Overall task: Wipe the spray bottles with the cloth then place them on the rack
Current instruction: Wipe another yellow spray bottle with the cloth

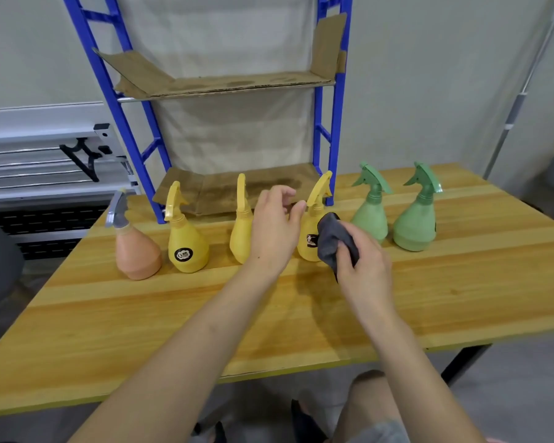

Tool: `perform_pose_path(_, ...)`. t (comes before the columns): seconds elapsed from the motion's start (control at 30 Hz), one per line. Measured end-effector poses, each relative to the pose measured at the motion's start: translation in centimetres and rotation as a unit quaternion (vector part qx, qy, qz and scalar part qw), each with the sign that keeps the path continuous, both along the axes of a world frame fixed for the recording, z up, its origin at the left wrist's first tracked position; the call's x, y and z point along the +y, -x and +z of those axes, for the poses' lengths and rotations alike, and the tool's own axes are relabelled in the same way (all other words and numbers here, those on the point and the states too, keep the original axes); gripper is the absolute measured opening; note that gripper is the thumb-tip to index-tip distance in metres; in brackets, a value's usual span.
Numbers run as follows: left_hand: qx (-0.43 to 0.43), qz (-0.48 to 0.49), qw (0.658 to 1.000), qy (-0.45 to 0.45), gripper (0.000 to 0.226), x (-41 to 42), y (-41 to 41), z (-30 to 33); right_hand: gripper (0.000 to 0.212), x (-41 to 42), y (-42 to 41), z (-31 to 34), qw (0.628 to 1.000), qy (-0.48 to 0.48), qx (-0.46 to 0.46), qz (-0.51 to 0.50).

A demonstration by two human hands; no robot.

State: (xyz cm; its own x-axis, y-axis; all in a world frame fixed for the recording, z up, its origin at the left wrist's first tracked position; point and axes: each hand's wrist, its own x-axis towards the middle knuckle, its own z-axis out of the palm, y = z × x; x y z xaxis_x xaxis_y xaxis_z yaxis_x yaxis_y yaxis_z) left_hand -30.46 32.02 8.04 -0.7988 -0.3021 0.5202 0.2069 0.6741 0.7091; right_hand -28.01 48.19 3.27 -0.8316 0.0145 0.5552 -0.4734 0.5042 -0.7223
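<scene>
Several spray bottles stand in a row on the wooden table [173, 314]: a pink one [136, 251] at the left, three yellow ones [187, 244] [242, 238] [311, 231], then two green ones [370, 219] [414, 225]. My left hand [274, 228] hovers with relaxed fingers between the middle and right yellow bottles, holding nothing. My right hand [365, 266] grips a dark grey cloth [331, 243] that touches the right yellow bottle's body. The blue rack [115, 100] stands behind the bottles with cardboard-lined shelves [224, 84].
The rack's lower shelf [234, 190] sits at table level right behind the yellow bottles. A white metal frame [45, 155] is off the table's left. My knee [375, 407] shows below the front edge. A grey pole [525, 91] leans at the right.
</scene>
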Motion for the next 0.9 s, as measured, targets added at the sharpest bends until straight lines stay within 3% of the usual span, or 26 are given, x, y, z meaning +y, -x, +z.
perform_pose_path(0.1,-0.049,-0.021,0.998,-0.018,0.030,0.8,1.7,0.6,0.037,0.7,0.2,0.3,1.000,0.008,-0.005,-0.008)
perform_pose_path(0.17,-0.069,-0.042,0.996,-0.025,0.024,1.2,2.4,0.8,0.037,1.2,0.4,0.4,1.000,0.013,-0.007,-0.018)
perform_pose_path(0.3,-0.050,-0.027,0.998,0.007,0.010,1.3,2.7,0.5,0.038,1.7,0.2,0.2,1.000,0.014,0.001,-0.028)
perform_pose_path(0.47,-0.019,-0.062,0.997,0.037,0.020,0.2,1.3,-0.1,0.044,0.9,-0.8,0.1,0.999,0.027,-0.019,-0.022)
perform_pose_path(0.7,0.003,-0.070,0.994,0.079,0.030,-3.0,-2.9,-1.0,0.041,-1.0,-2.4,0.2,0.998,0.026,0.039,-0.034)
perform_pose_path(0.9,0.019,-0.063,0.997,0.048,0.032,-5.8,-7.0,-1.9,0.035,-3.6,-4.0,-0.6,0.992,-0.017,0.127,-0.004)
